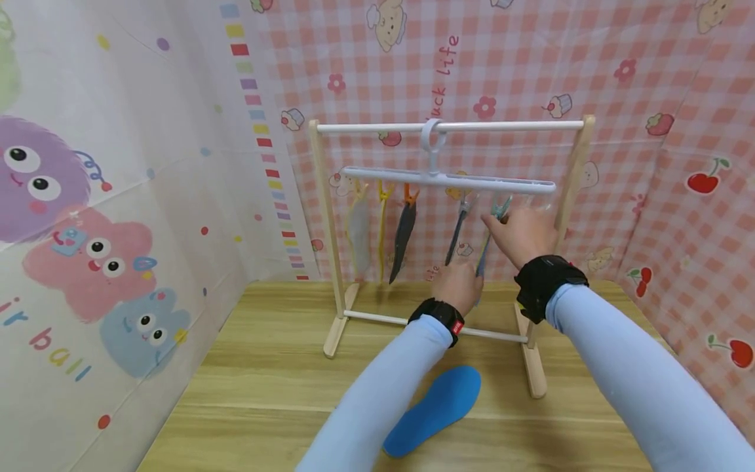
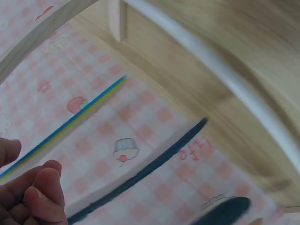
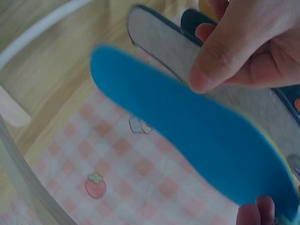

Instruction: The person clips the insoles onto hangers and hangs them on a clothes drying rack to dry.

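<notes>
Under the pale hanger (image 1: pixel 507 185), a blue insole (image 3: pixel 187 122) with a yellow edge hangs beside a teal clip (image 1: pixel 500 208). My right hand (image 1: pixel 525 233) pinches at that clip, its fingertips (image 3: pixel 265 208) overlapping the insole's upper end in the right wrist view. Lower down, my left hand (image 1: pixel 457 285) is near the insole, thumb (image 3: pixel 201 79) apart from the index fingertip and nothing visible between them. A dark-edged grey insole (image 3: pixel 157 35) hangs just left of the blue one. On the table, another blue insole (image 1: pixel 436 410) lies flat.
A wooden rack (image 1: pixel 327 216) with a white top bar (image 1: pixel 371 128) carries the hanger. Further left hang a light insole (image 1: pixel 358 233), a yellow-edged one (image 1: pixel 382 236) and a dark one (image 1: pixel 404 233). Patterned cloth (image 1: pixel 383 85) encloses the wooden table (image 1: pixel 248 387).
</notes>
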